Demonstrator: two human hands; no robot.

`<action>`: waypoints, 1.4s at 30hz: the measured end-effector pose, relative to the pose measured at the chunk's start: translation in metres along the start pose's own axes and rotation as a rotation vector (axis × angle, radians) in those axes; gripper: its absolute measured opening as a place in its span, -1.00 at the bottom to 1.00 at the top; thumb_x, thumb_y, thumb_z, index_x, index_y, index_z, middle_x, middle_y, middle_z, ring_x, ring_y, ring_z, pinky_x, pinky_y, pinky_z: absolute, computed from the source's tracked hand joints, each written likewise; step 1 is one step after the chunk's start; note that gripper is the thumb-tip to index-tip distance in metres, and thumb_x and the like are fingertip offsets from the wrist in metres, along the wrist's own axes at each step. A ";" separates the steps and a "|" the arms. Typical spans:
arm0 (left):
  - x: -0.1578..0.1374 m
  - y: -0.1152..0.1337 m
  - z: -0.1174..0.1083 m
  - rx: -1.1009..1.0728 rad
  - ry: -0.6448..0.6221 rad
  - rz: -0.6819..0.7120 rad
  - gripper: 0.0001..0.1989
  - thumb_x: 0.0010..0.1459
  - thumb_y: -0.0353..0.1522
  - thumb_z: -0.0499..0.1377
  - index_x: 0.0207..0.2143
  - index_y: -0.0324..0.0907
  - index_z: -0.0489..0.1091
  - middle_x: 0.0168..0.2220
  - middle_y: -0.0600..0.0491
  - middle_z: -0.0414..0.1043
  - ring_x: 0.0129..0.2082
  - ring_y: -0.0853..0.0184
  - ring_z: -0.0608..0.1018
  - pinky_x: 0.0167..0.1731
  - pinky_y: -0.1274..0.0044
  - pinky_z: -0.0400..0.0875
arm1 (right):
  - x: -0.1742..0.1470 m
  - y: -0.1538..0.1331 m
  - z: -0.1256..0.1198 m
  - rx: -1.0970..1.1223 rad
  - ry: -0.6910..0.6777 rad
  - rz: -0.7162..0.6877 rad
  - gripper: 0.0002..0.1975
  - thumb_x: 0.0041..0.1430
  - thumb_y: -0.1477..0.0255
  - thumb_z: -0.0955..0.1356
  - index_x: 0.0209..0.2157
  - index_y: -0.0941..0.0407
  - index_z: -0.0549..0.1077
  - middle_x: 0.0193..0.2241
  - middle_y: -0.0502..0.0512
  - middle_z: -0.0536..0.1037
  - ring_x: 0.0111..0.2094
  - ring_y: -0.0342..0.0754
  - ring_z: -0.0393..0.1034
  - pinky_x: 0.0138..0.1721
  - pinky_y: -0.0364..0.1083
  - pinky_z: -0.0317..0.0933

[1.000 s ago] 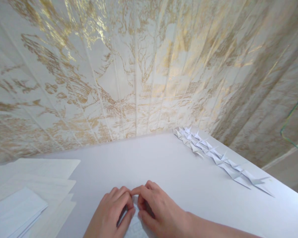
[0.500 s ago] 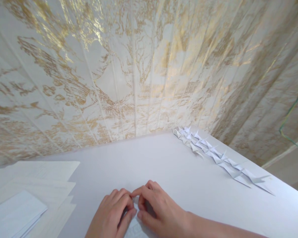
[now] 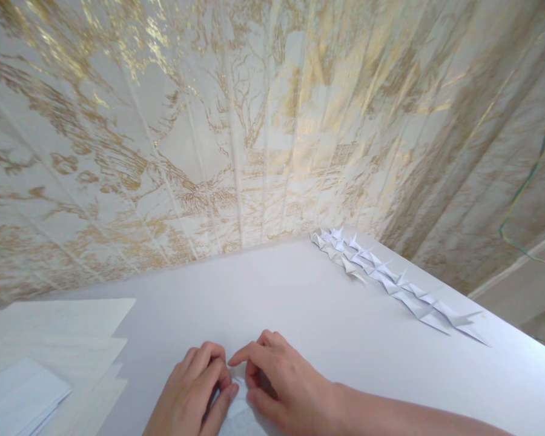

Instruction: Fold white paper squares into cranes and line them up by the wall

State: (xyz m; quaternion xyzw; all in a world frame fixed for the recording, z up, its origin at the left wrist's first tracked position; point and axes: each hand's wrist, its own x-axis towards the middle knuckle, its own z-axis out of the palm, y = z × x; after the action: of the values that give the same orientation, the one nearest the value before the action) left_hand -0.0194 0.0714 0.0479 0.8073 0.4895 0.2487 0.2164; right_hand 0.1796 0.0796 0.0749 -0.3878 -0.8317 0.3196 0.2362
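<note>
At the bottom middle, a white piece of paper point(image 3: 241, 413) lies on the white table, partly covered by both hands. My left hand point(image 3: 191, 387) is curled over its left side, thumb and bent fingers closed on the paper. From the right, my right hand point(image 3: 284, 378) presses on the same paper, with its thumb low and its index finger arched toward the left fingertips. The index tip almost meets the left fingers at the paper's far end. The folds beneath the fingers are mostly hidden.
Several folded white paper cranes point(image 3: 381, 275) stand in rows along the table's right edge. Large cream sheets point(image 3: 95, 357) lie at the left, under a stack of folded white paper point(image 3: 22, 393). Behind the table rises a gold-patterned curtain point(image 3: 209, 151); a green cord point(image 3: 533, 172) hangs at the right.
The view has shifted slightly, so the table items and hands sit a little further left. Both hands remain on the paper, with only slight finger movement.
</note>
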 end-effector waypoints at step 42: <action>0.002 0.009 0.007 0.074 0.064 0.025 -0.84 0.26 -0.39 -0.03 -0.35 -0.07 0.30 -0.32 0.09 0.37 -0.29 0.21 0.41 -0.27 0.36 0.24 | 0.005 0.016 -0.005 -0.189 -0.098 -0.350 -0.75 0.05 0.65 0.28 -0.35 0.07 0.52 -0.46 0.02 0.50 -0.35 -0.07 0.38 -0.05 -0.10 0.17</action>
State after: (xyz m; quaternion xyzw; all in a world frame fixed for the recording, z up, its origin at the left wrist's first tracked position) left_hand -0.0079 0.0685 0.0479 0.8125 0.4949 0.2587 0.1674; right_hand 0.1876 0.0931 0.0679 -0.2418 -0.9231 0.2129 0.2101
